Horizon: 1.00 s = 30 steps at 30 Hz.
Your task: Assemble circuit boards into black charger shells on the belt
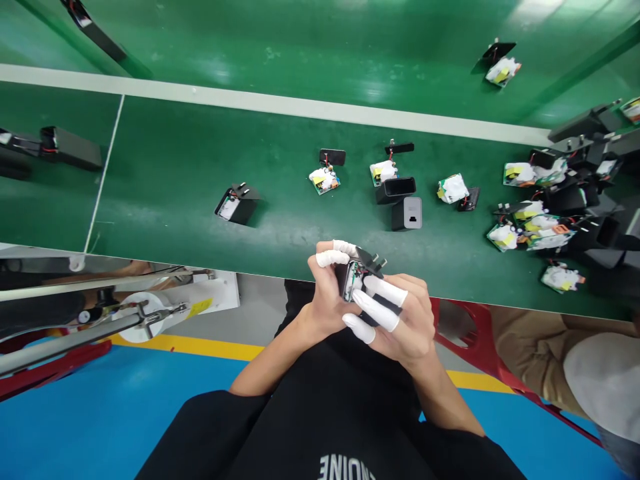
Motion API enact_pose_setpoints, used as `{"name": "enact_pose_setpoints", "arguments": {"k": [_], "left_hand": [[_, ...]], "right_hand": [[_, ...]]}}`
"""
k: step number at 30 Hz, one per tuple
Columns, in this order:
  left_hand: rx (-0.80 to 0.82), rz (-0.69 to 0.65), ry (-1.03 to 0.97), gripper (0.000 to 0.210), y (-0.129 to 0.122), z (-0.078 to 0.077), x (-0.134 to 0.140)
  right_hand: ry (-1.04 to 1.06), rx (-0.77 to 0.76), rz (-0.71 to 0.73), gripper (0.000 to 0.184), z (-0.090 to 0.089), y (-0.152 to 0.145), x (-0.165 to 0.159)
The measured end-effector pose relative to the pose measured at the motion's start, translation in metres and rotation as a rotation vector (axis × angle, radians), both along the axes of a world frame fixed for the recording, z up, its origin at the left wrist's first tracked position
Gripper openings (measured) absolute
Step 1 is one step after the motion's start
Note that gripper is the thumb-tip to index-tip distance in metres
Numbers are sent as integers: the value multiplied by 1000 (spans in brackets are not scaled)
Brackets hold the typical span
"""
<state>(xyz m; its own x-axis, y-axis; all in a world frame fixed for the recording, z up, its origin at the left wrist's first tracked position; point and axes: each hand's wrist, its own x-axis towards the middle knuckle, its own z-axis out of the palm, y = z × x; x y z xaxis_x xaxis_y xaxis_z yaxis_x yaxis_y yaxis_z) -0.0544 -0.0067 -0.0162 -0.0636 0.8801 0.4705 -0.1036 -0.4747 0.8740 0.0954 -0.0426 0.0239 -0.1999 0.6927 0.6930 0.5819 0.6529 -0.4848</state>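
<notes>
Close to the near table edge, my left hand (pixel 327 300) is wrapped round the black housing of an opened power adapter (pixel 355 277). The circuit board with white filler shows in the housing's open end, and a plug cover with two metal pins is tilted off it. My right hand (pixel 403 313) has its fingertips closed on the board and cover from the right side. White finger cots cover fingers of both hands. Beyond them lie an empty black housing (pixel 396 191), another housing (pixel 407 213) with a port, and a circuit board (pixel 325 180) wired to its cover.
A partly assembled adapter (pixel 238 203) lies left on the green table (pixel 175 160). Another board (pixel 453 189) lies right of the housings. Many boards and housings (pixel 565 193) are piled at the far right. A white divider strip (pixel 280 103) crosses behind. A person sits at right.
</notes>
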Motion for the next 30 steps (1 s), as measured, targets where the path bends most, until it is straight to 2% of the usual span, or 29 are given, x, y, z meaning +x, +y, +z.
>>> {"name": "enact_pose_setpoints", "arguments": {"k": [4, 6, 8, 11, 15, 23, 27, 30], "left_hand": [[-15, 14, 1, 68, -2, 3, 2], [-10, 28, 1, 69, -2, 3, 2], [1, 5, 10, 69, -2, 2, 1], [1, -55, 60, 67, -4, 1, -2], [-20, -43, 141, 66, -7, -1, -4], [-73, -44, 198, 64, -9, -5, -3], [-114, -64, 222, 65, -10, -3, -3], [-115, -84, 187, 68, -9, 1, -3]], "right_hand": [[169, -197, -141, 60, 4, 0, -2], [221, -366, -82, 69, 5, 5, -1], [297, -509, 37, 73, 3, 10, 0], [426, -595, 168, 74, -5, 18, 1], [516, -606, 184, 64, -17, 22, -1], [537, -438, 199, 46, -27, 27, 5], [468, -423, 182, 56, -27, 26, 11], [504, -384, 208, 71, -24, 22, 16]]}}
